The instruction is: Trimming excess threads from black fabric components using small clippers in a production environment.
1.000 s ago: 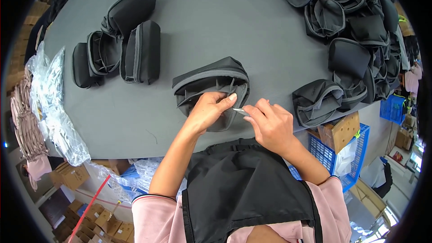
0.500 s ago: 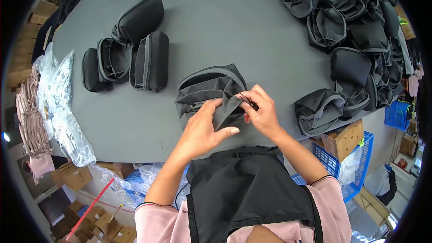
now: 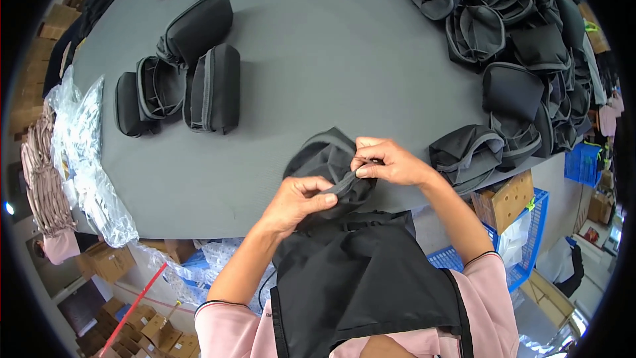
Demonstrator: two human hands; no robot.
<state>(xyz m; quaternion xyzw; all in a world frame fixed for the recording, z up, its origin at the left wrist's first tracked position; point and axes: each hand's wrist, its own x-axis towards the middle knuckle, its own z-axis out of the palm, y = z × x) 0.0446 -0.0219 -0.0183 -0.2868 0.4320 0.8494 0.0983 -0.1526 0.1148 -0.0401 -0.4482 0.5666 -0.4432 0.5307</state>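
At the table's near edge, a black fabric pouch [image 3: 321,154] with grey edging is tilted between my hands. My left hand [image 3: 295,204] pinches the pouch's near grey edge between thumb and fingers. On the right side of the same edge, my right hand [image 3: 391,161] is closed, thumb and fingertips meeting at the rim. A small dark tool [image 3: 376,161], largely hidden by the fingers, lies in that hand; its kind is not clear. The pouch's inside is mostly out of sight.
A grey table [image 3: 298,59] spreads ahead. Several finished-looking black pouches [image 3: 222,89] stand at left, near clear plastic bags [image 3: 89,159]. A heap of open pouches [image 3: 477,33] covers the right side. Below it sits a blue crate [image 3: 536,238] with cardboard [image 3: 510,205].
The pouch has come closer to my body and tipped, so its dividers no longer show. My left hand has gone from lying spread on the pouch to pinching its edge.
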